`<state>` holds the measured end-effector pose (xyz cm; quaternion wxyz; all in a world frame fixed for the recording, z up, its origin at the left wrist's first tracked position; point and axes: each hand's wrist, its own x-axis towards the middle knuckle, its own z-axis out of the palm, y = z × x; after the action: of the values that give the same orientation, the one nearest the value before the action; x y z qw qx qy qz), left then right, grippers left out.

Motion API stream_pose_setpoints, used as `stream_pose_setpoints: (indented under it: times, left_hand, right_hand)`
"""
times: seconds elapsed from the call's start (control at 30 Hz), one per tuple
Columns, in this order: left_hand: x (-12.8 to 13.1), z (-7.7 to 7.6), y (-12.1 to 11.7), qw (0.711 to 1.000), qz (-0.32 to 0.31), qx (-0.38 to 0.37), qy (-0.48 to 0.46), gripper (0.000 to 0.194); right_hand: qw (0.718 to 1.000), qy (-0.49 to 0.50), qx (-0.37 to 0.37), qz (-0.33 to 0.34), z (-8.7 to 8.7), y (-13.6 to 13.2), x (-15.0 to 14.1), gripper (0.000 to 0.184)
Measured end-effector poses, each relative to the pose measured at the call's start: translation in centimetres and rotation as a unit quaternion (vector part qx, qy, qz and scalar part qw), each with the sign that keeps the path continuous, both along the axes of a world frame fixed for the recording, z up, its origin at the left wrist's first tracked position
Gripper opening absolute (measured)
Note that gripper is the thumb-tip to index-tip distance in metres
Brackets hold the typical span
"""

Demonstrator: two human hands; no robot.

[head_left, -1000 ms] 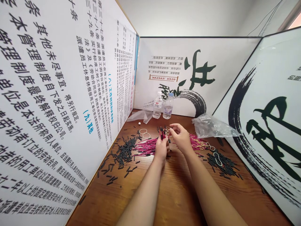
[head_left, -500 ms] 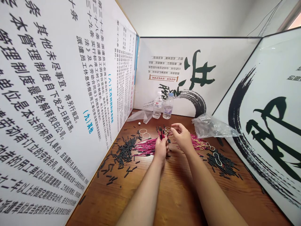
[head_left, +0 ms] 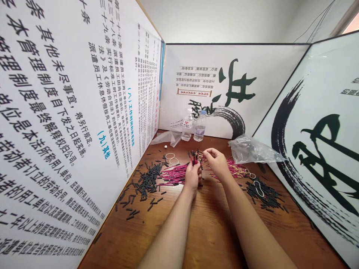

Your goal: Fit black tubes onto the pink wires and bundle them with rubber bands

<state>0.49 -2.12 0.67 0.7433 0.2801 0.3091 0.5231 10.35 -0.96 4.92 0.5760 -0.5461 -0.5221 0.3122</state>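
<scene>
Lying furthest left of the grip, a heap of short black tubes (head_left: pixel 150 180) spreads over the worktop (head_left: pixel 209 228). Two pale rubber bands (head_left: pixel 173 161) rest nearer, beyond and to the left of the hands. Below them thin pink rods (head_left: pixel 174 174) run sideways toward the left hand (head_left: pixel 192 177), their right ends hidden behind it. That grip is closed around a bundle of dark-tipped rods (head_left: pixel 193 156); the bundle's long axis points up and away from the wrist, its tips fanned slightly. Past it stand two water bottles, a white-capped bottle (head_left: pixel 187 129) and a blue-capped bottle (head_left: pixel 200 129). The right hand (head_left: pixel 218 163) comes just to the right of those tips, thumb and fingers bent close together; whether it pinches anything cannot be told. The left hand has the bundle, and the right faces its tips from the side. Right of both grips lie more pink rods (head_left: pixel 237 170), then a clear plastic bag (head_left: pixel 248 150) farther out, a twisted rubber band (head_left: pixel 259 189) and a second black heap (head_left: pixel 266 197).
</scene>
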Motion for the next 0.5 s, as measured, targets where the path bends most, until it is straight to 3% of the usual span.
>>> stream_pose_setpoints:
  times: [0.37, 0.43, 0.5]
  left_hand:
    - [0.22, 0.18, -0.3, 0.999, 0.029, 0.03, 0.027, 0.04]
    - [0.25, 0.11, -0.29, 0.999, 0.023, 0.035, 0.024, 0.042]
    - [0.27, -0.03, -0.28, 0.999, 0.006, 0.045, 0.023, 0.043]
  right_hand:
    - [0.995, -0.035, -0.04, 0.08, -0.18, -0.18, 0.39, 0.025]
    - [0.996, -0.037, -0.028, 0.071, -0.04, -0.16, 0.56, 0.028]
    - [1.0, -0.02, -0.004, 0.018, 0.24, -0.12, 0.95, 0.034]
